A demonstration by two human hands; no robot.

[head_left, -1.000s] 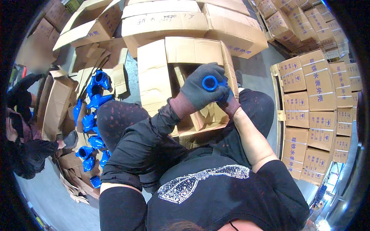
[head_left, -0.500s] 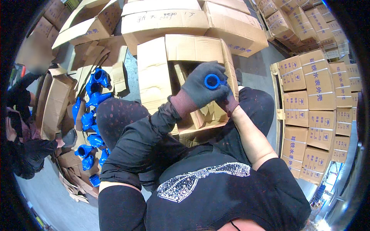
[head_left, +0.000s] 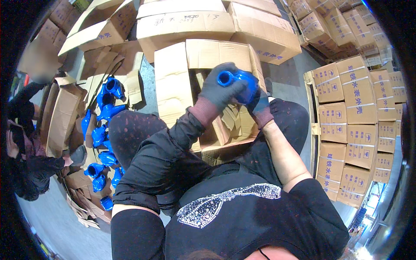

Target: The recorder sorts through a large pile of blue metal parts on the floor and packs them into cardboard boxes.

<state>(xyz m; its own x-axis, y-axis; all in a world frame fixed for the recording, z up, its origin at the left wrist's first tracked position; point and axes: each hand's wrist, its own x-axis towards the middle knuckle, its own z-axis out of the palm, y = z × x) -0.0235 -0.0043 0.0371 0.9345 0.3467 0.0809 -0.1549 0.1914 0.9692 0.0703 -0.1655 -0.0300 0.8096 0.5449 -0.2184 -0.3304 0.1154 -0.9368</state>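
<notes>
Both gloved hands, left [head_left: 219,89] & right [head_left: 259,102], fingers wrapped tight round blue fitting [head_left: 236,82], held up over open box [head_left: 203,86] w/ dividers, prob. to check it. More fittings [head_left: 104,112] lie left.

Both arms raised in front of chest, hands meeting up centre. Left hand [head_left: 219,90] in dark grey glove with pinkish cuff, fingers curled shut, back of hand toward camera. Left forearm in black sleeve, elbow bent, running up-right from lower left. Right hand [head_left: 256,100] also gloved, mostly hidden behind left, just beside and touching it, grip closed. Right forearm bare, angled up-left, short black sleeve at shoulder.
</notes>
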